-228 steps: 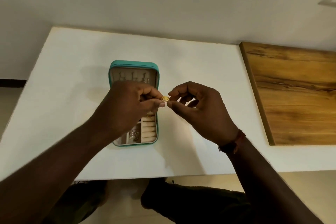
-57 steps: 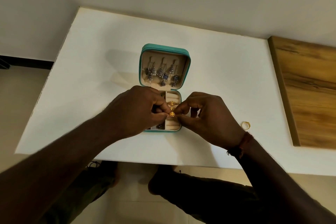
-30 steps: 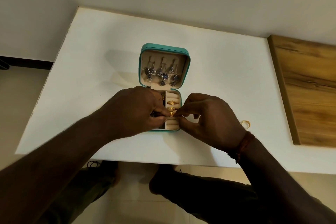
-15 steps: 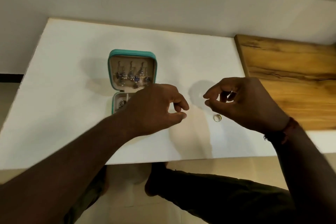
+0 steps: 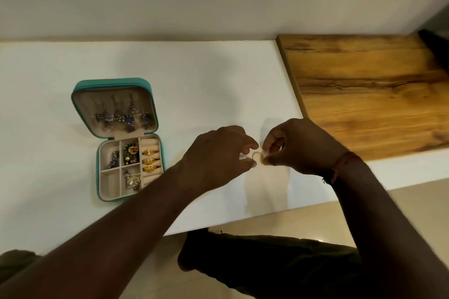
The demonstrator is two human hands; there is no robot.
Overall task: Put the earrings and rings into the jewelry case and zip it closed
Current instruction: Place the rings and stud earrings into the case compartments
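Case (image 5: 85, 94) left; ring (image 5: 257, 157) right, btwn hands.

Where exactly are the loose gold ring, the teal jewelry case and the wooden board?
loose gold ring (image 5: 257, 157), head view, on its band between both hands' fingertips.
teal jewelry case (image 5: 111, 82), head view, on the open lid's top edge.
wooden board (image 5: 364, 94), head view, on its top face.

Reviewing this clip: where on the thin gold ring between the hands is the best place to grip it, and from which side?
Pinch the gold ring across its thin band at opposite edges, from above. It looks low to the white table, offering little else to grip.
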